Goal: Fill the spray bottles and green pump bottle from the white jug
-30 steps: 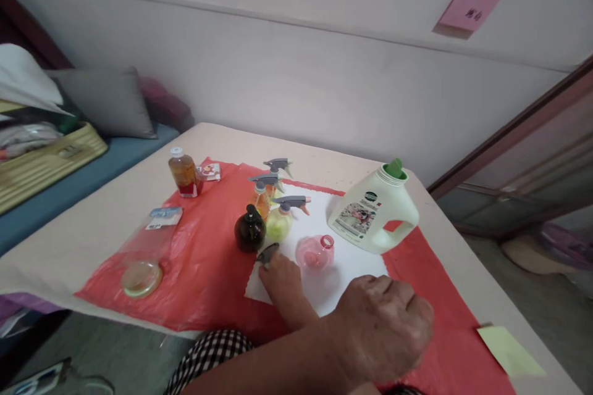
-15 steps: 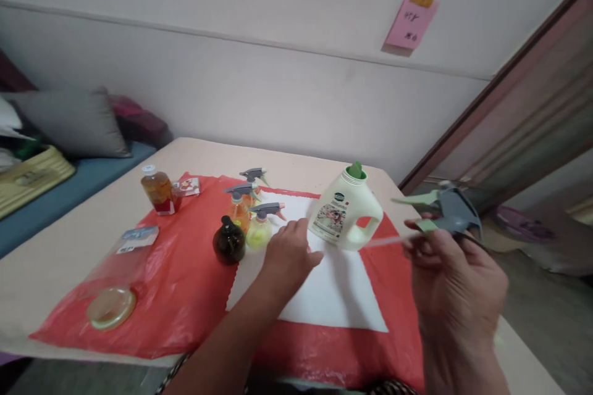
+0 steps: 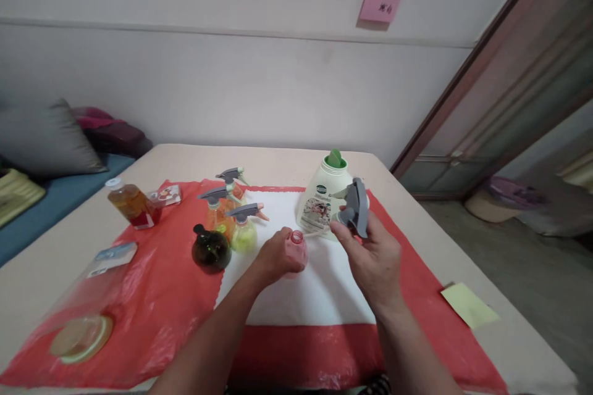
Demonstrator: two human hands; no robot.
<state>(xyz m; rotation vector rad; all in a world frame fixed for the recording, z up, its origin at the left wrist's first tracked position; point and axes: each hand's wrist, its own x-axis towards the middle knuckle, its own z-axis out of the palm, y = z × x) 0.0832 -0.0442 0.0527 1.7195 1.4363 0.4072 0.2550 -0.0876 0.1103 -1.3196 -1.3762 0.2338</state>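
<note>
The left hand [image 3: 274, 257] is curled around the left side of the pink bottle [image 3: 297, 255], which stands uncapped on the white cloth [image 3: 319, 296]; the right hand [image 3: 374, 259], fingers bent into a pinch, has hold of the grey spray head [image 3: 356, 207] to the right of that bottle. The spray head is tilted, its thin tube [image 3: 317, 233] slanting toward the bottle's mouth; whether the tip touches the rim cannot be told. To do this well, I judge, the left hand should brace the bottle lightly, since a thin wall may give under a squeeze, while the right hand should lift the spray head over the neck, so that the tube enters straight rather than bending on the rim. The jug [image 3: 312, 197] stands behind and right of the bottle, so the right hand needs room there. The yellow bottle [image 3: 244, 236] is left of it, the dark bottle [image 3: 210, 252] farther left, all on the counter [image 3: 269, 157].
</note>
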